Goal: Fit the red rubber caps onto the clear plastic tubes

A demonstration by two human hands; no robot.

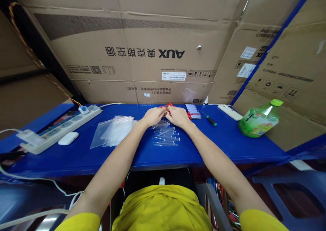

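Note:
My left hand [153, 116] and my right hand [178, 116] meet over the far middle of the blue table. The fingers of each are curled and closed, with the fingertips close together. What they hold is too small and hidden to make out. Small red pieces [169, 105] lie in a heap just behind and between my hands, and a few more show beside my right hand. Nearer to me, between my forearms, several thin clear tubes [166, 138] with flared ends lie side by side. Clear plastic bags [115, 130] are spread in a loose stack left of my left hand.
A phone [194, 111], a screwdriver [211, 121], a white device [230, 112] and a tilted green bottle [259, 120] are on the right. On the left are a white earbud case [68, 138] and a power strip [65, 127] with cables. Cardboard [142, 30] walls the back.

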